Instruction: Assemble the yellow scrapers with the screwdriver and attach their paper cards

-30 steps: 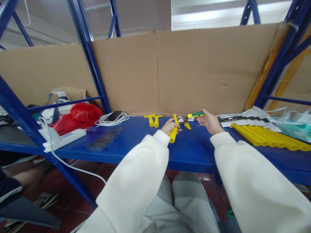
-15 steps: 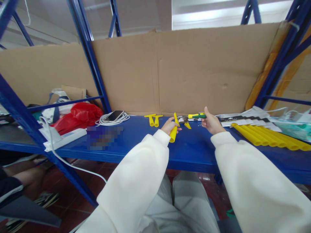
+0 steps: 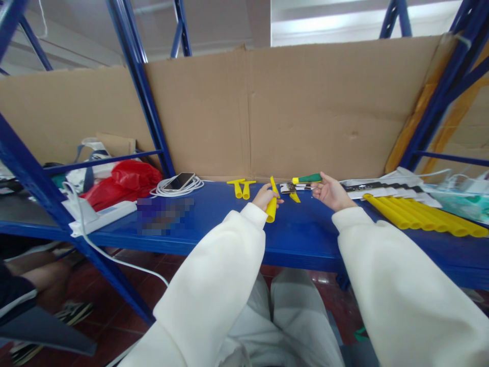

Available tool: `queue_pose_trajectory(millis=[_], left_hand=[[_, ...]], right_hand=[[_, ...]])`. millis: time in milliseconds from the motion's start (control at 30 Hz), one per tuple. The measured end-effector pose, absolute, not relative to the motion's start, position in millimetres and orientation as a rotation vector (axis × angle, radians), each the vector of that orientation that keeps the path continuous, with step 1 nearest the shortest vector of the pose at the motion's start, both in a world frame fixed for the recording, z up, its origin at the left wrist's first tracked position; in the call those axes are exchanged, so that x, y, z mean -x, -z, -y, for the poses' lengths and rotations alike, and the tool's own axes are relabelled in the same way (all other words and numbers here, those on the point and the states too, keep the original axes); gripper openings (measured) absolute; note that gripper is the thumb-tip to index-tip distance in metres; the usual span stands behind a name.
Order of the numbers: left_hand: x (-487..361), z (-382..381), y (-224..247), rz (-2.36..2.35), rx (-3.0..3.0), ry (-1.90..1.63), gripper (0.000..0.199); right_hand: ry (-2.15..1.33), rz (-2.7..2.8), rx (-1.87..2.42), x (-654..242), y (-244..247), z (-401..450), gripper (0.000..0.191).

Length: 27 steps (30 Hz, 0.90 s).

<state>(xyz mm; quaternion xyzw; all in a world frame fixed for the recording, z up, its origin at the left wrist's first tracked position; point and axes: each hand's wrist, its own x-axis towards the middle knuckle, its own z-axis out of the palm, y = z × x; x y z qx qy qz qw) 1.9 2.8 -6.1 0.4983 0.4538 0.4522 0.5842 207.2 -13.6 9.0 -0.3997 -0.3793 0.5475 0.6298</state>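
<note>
Blue shelf, yellow tube in left grip

Yellow tube, green-yellow tool — blue shelf

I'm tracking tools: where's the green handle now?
In the head view, the green handle is right of centre, between the right hand and the yellow piece in the left hand.
</note>
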Motion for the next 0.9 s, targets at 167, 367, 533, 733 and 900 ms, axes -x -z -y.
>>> queue_pose_trajectory(millis=[167,367,533,733,900], left_hand=[[-1.4,-1.7,5.0,-1.096,-1.202,-1.033,0.071],[-1.9,0.1,4.7,-1.129,-1.282,-1.034,0.070],[-1.4,-1.0,5.4,-1.125,-1.282,-1.039,0.069],[-1.0,0.6,4.2,-1.128,-1.267,-1.048,0.068],[0.0,1.0,3.3,-1.131,-1.283,-1.025,0.068]], right_hand=[[-1.235,0.828,0.938,-209.6,-4.6,6.4,0.026],[-1.196,0.800,1.015,-209.8,-3.2,6.7,0.029],[-1.164,0.846,0.994,-211.0,-2.0,9.5,0.019],[-1.139,0.872,1.009,-210.2,-3.1,9.4,0.014],[-1.140,0.878,1.021,-210.8,-2.6,7.2,0.011]])
